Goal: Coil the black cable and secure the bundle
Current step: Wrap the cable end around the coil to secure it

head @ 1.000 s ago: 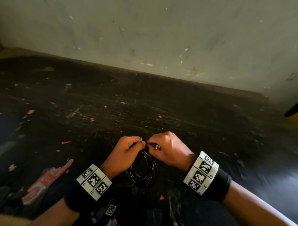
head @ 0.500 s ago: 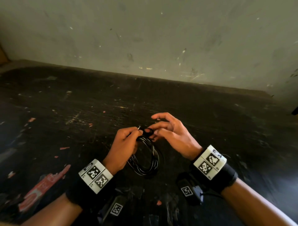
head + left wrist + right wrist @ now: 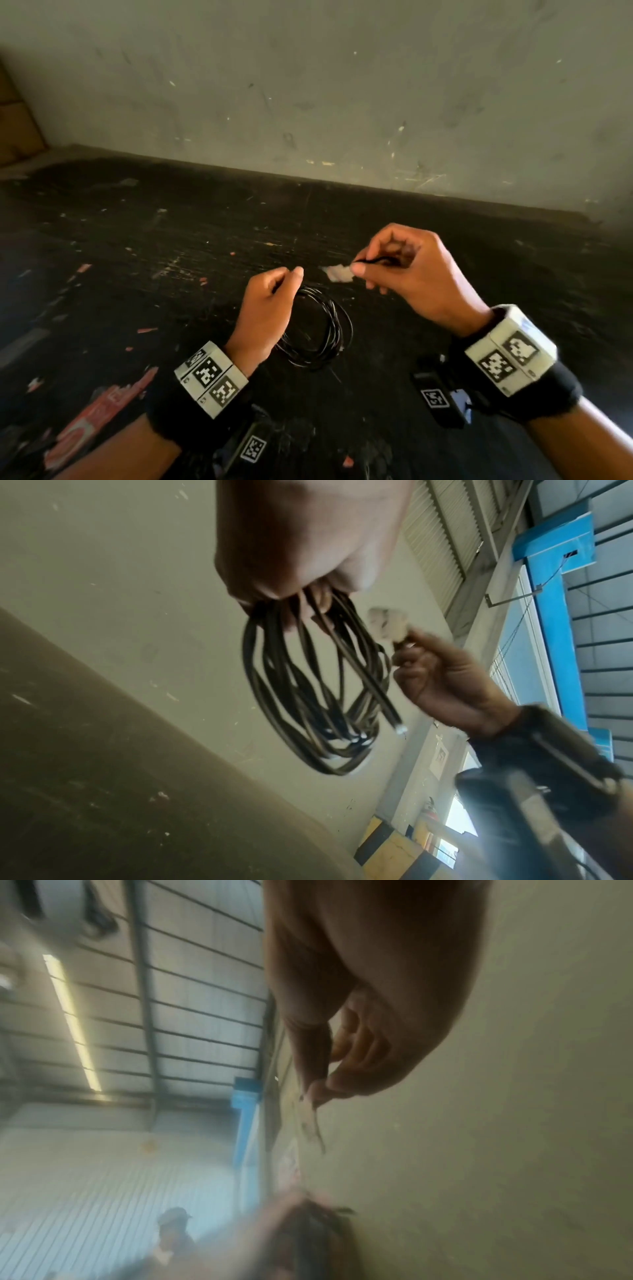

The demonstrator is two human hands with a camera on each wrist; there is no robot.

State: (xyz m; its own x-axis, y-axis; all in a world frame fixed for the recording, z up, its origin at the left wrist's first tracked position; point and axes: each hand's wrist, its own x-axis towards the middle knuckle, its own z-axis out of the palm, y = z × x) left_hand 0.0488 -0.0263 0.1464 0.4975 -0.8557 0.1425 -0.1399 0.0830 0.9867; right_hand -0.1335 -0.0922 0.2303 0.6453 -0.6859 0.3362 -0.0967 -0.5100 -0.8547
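Cable (image 3: 322, 329): thin, black and glossy, already wound into several loose round loops. The coil hangs above the dark tabletop (image 3: 171, 246), suspended from its upper edge. In the left wrist view the strands (image 3: 308, 691) fan apart below the grip, and one free end with a small metal tip (image 3: 161, 729) dangles beside the loops.

Left hand (image 3: 267, 308): fingers curled around the top of the coil, thumb and forefinger closed together, gathering all loops at one place.

Right hand (image 3: 404, 270): held just beside the coil and apart from it. Thumb and forefinger pinch a short, thin black tie (image 3: 373, 262) bearing a pale, flat tag (image 3: 337, 272) at its end. The material of the tag cannot be determined.

Step in hand: judged to be coiling complete, securing about to start. The next move calls for passing the tie around the gathered strands close under the left fingers, then cinching it. The loops look springy and slack, so the left grip must remain firm.

Surroundings: the tabletop is scratched, matte and flecked with paint chips; a scuffed pale wall (image 3: 342, 102) stands behind it.
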